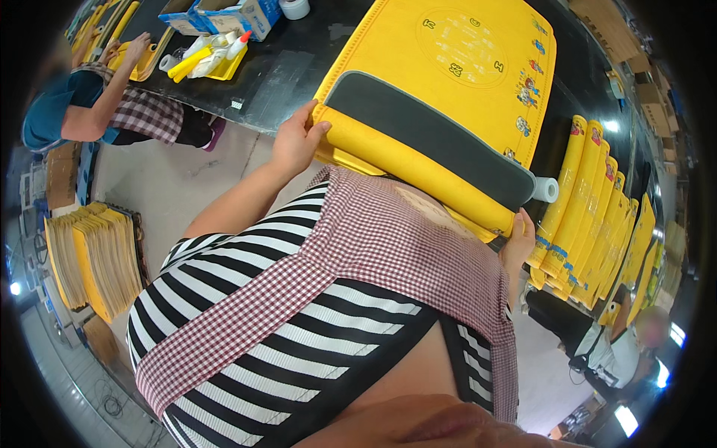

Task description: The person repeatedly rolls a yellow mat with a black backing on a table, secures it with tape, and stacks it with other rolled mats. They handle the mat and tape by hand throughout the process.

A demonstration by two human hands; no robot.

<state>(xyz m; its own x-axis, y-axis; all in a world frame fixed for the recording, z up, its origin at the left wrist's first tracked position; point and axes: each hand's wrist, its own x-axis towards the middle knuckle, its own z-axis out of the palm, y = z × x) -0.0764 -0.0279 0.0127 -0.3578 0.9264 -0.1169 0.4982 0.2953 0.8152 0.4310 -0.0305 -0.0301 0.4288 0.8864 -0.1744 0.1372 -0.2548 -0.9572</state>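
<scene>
In the middle of the frame the person is holding a large yellow padded mat (448, 67) with a dark grey strip across it, its near edge folded over toward the body. The left hand (295, 142) is gripping the mat's left corner, left of centre, with the thumb lying on top of the folded edge and the fingers (302, 116) curling around its end. The right hand (519, 243) is sitting at the right of centre, under the mat's lower right corner, its fingers closing on the folded edge there. The far part of the mat is lying on the black tabletop (284, 75) that is running across the top of the frame, while the near fold is pressing against the person's checked apron (388, 246), which is covering a black-and-white striped shirt (246, 299).

To the right, a row of rolled yellow mats (597, 201) is standing side by side. At the upper left another person (89, 104) in a checked apron is reaching to a yellow tray (146, 63), beside a second yellow tray of bottles (209, 56) and blue-and-white boxes (224, 13). A stack of yellowish flat pieces (97, 254) is resting at the left edge.
</scene>
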